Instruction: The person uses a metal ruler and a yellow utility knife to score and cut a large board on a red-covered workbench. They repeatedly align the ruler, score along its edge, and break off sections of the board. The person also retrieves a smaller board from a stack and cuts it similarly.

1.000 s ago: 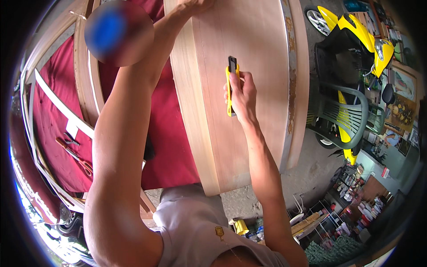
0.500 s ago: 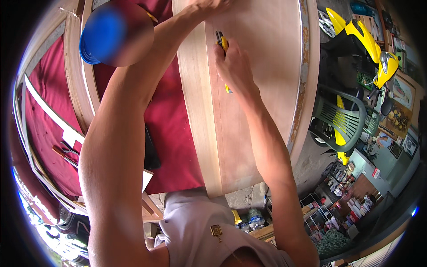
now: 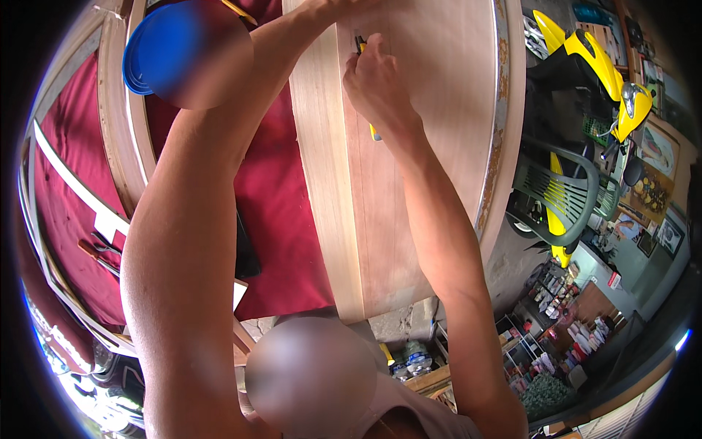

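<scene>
My right hand [image 3: 376, 84] is closed around a yellow-and-black utility knife [image 3: 376, 133]. Its dark front end points away from me, just above the wooden panel [image 3: 439, 183]; whether the tip touches the wood I cannot tell. A seam runs lengthwise under the knife, with a paler wood strip [image 3: 325, 161] to its left. At the top edge, my left hand [image 3: 352, 6] lies over the far part of the panel. The frame cuts it off, so its fingers do not show.
Red cloth [image 3: 274, 234] lies left of the panel, with a flat black object [image 3: 247, 252] on it. Farther left are a white frame strip [image 3: 73, 175] and a red-handled tool [image 3: 99, 256]. A green chair [image 3: 563, 190] and yellow motorbike [image 3: 596, 66] stand at the right.
My right hand has moved slightly away from me along the seam, carrying the utility knife. My left hand has shifted a little farther toward the top edge.
</scene>
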The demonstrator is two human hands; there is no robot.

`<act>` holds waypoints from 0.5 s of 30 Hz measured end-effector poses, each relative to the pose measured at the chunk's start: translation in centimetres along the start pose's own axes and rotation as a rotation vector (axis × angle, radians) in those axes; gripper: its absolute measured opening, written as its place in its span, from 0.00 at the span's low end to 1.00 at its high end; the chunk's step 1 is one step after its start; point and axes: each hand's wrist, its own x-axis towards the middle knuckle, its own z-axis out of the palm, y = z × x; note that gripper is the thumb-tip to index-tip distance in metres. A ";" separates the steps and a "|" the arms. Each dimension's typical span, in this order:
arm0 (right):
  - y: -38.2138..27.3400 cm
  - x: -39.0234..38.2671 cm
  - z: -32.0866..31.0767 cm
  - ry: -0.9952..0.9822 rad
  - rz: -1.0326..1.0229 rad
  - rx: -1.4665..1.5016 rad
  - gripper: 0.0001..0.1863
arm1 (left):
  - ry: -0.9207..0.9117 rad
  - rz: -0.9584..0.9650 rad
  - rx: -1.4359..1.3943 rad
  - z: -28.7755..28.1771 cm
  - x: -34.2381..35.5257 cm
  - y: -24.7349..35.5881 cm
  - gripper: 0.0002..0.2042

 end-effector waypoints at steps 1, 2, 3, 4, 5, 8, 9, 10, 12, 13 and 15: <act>0.1 0.2 0.2 -0.011 -0.011 -0.013 0.21 | 0.005 0.001 0.009 0.1 0.0 -0.1 0.16; 0.1 0.3 0.4 -0.023 -0.022 -0.027 0.22 | 0.011 0.002 0.018 0.2 0.0 -0.2 0.16; 0.1 0.5 0.5 -0.036 -0.034 -0.040 0.24 | 0.024 0.008 0.016 0.3 0.0 -0.3 0.16; 0.0 0.5 0.5 -0.024 -0.032 -0.039 0.25 | 0.038 0.013 0.015 0.4 0.0 -0.4 0.15; 0.0 0.5 0.5 -0.013 -0.030 -0.037 0.26 | 0.051 0.019 0.013 0.4 0.0 -0.5 0.15; -0.4 0.5 0.1 -0.010 -0.034 -0.064 0.27 | 0.068 0.023 0.004 0.6 -0.1 -0.6 0.15; -0.6 0.5 0.0 -0.013 -0.028 -0.077 0.28 | 0.063 0.014 0.008 0.6 -0.2 -0.6 0.15; -0.8 0.5 -0.1 -0.024 -0.014 -0.066 0.27 | 0.058 0.004 0.011 0.6 -0.2 -0.5 0.15; -1.0 0.6 -0.4 -0.043 0.035 -0.042 0.25 | 0.054 -0.009 0.008 0.6 -0.3 -0.4 0.15; -1.1 0.6 -0.4 -0.061 0.051 -0.034 0.23 | 0.054 -0.012 0.001 0.6 -0.3 -0.4 0.15; -1.1 0.7 -0.5 -0.095 0.083 -0.018 0.20 | 0.058 -0.014 -0.003 0.6 -0.3 -0.3 0.15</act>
